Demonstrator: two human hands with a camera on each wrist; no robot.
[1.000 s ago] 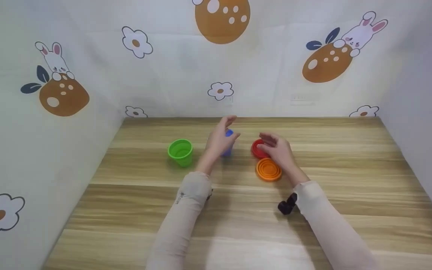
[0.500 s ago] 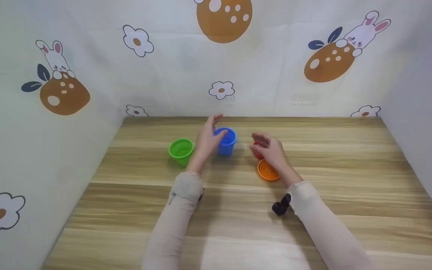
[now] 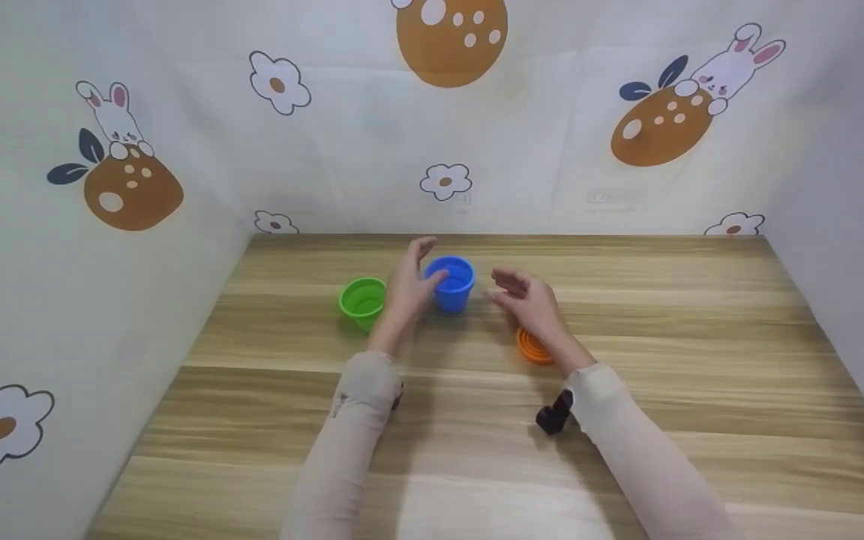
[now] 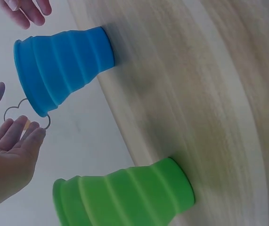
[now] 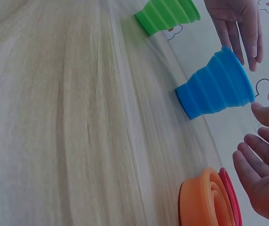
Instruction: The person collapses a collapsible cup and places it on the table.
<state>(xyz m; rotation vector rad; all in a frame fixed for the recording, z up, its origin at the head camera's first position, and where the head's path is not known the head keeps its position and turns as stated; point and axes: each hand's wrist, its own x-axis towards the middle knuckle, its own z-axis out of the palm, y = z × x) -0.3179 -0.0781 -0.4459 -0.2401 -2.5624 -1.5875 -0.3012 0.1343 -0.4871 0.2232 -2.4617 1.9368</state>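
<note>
A blue collapsible cup (image 3: 453,298) stands upright and expanded between my hands. My left hand (image 3: 408,291) is at its left side, fingers loosely bent, with a small gap to the cup in the left wrist view. To the left stands an expanded green collapsible cup (image 3: 361,301), partly behind that hand. My right hand (image 3: 533,301) hovers right of the blue cup, holding nothing, its fingers relaxed. Below it lies a flattened orange collapsible cup (image 3: 534,349). A flattened red one (image 5: 233,194) shows behind the orange in the right wrist view; the right hand hides it from the head view.
Everything stands on a wood-grain table (image 3: 447,450). Pale fabric walls (image 3: 342,135) printed with rabbits and flowers enclose its back and both sides. A black wrist-worn device (image 3: 553,414) juts out by the right sleeve.
My left hand has moved left off the blue cup, leaving it standing in view. The right hand has shifted left, covering the red flattened cup. The cups stay in place.
</note>
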